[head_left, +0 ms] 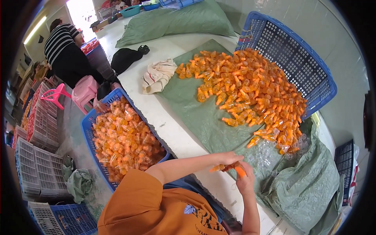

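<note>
Easiest lane is the bare strip of table (174,123) slanting from upper left toward lower centre. Sheet (192,117) left of the pile (254,90) is pretty open too. Right side's a mess: pile hogs the upper right, basket (288,55) walls it off behind, crumpled sack (305,192) clogs lower right. Rag (158,76) narrows the strip's top end; crate (89,135) crowds the table's left edge.

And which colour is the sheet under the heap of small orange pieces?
Green: the sheet shows best in the head view.
</note>
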{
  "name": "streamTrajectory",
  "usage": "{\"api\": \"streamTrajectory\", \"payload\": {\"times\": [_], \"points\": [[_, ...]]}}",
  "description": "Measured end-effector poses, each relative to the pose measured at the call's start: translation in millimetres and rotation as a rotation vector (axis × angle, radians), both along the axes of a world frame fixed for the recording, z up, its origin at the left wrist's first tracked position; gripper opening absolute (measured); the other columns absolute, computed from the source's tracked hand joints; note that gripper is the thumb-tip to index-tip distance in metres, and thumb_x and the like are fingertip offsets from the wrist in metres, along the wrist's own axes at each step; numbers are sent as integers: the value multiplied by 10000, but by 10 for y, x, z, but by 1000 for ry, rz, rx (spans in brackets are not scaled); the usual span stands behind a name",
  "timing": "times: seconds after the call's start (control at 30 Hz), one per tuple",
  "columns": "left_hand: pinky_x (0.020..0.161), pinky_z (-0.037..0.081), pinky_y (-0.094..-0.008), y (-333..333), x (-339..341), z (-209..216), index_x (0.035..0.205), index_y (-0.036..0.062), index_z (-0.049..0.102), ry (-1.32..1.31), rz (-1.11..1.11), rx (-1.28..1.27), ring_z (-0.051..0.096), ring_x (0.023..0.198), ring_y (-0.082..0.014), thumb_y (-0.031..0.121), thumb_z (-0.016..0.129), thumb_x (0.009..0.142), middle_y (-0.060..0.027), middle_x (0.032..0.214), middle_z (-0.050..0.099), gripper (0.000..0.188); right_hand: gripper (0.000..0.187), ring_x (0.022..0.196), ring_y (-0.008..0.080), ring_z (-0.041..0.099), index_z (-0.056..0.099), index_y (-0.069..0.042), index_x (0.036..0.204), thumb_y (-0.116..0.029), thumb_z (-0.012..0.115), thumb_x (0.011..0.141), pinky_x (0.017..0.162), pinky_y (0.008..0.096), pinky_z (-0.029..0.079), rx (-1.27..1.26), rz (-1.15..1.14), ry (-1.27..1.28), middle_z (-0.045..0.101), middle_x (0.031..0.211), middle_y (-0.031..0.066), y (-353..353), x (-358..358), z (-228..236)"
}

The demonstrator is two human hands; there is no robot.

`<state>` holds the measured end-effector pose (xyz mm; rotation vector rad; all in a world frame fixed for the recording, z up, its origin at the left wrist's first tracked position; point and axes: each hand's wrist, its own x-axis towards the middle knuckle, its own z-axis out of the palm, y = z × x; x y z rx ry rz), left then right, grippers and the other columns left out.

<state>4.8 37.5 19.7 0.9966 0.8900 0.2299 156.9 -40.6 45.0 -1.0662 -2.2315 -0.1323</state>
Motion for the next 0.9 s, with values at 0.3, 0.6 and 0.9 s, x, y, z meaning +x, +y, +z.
{"api": "streamTrajectory", "payload": {"times": [0.3, 0.6, 0.9], "points": [[499, 442, -350, -172, 161, 21, 723, 19, 550, 336, 248, 1118, 557, 488, -217, 444, 461, 850, -100, 588, 574, 453, 296, 559, 165, 572, 478, -1, 1010, -261, 529, 877, 550, 269, 483, -1399, -75, 1587, 601, 800, 113, -40, 44, -244], [551, 438, -371, -74, 156, 134, 751, 32, 554, 45, 149, 130, 541, 539, -242, 352, 473, 855, -124, 620, 559, 346, 304, 734, 151, 554, 428, -30, 1063, -196, 569, 851, 574, 276, 463, -6, -193, 80, 550, 920, 127, -75, -91, -149], [613, 454, -382, -152, -12, -11, 771, 17, 592, 333, 92, 827, 584, 658, -314, 314, 494, 822, -176, 690, 590, 316, 367, 841, 175, 549, 407, -60, 1160, -110, 570, 834, 696, 306, 467, -1036, -84, 1117, 526, 1018, 105, -279, -133, -366]]}}
